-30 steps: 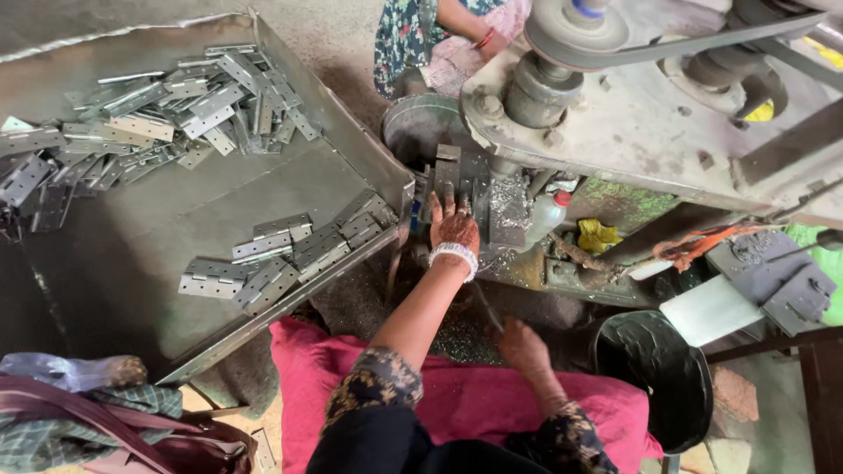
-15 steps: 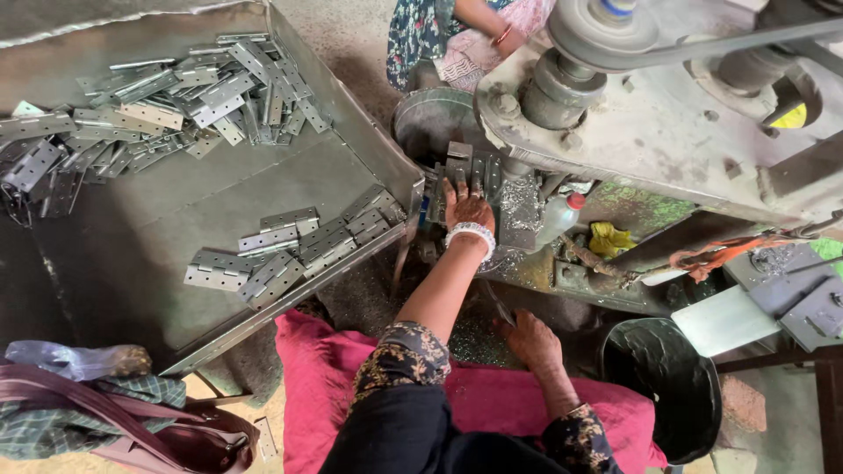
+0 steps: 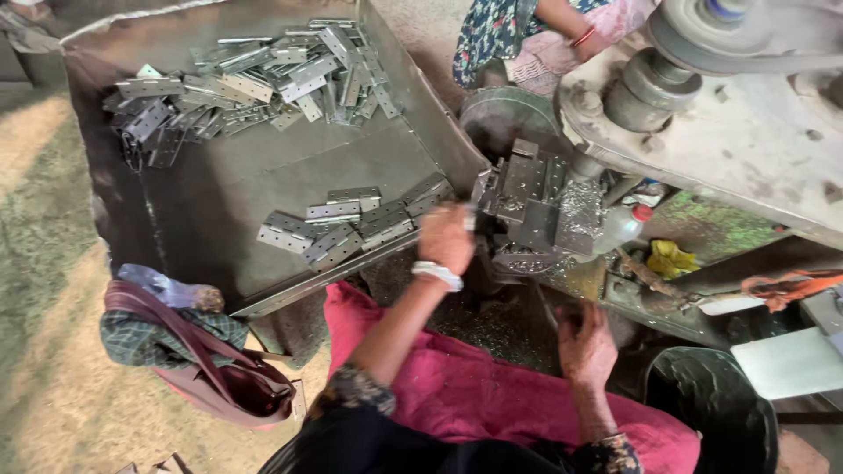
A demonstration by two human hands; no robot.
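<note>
My left hand [image 3: 446,237] is blurred, its fingers curled, between a small pile of grey metal hinges [image 3: 342,228] and the dark clamp block of a machine [image 3: 527,197]. Whether it holds a hinge I cannot tell. A white bangle sits on that wrist. My right hand [image 3: 587,347] rests low, fingers spread, on dark ground strewn with metal chips below the machine. The hinges lie at the near edge of a big sheet-metal tray [image 3: 263,167]. A larger heap of hinges [image 3: 255,79] fills its far side.
A pink cloth [image 3: 457,386] covers my lap. A black bucket [image 3: 711,412] stands at my right, a maroon bag [image 3: 219,369] at my left. A small bottle [image 3: 619,226] and a yellow rag [image 3: 672,259] lie by the machine. Another person's arm [image 3: 562,22] is beyond it.
My left hand has drawn back from the clamp block, a little left toward the near hinge pile, and is now blurred. The view has swung left. The right hand stays low.
</note>
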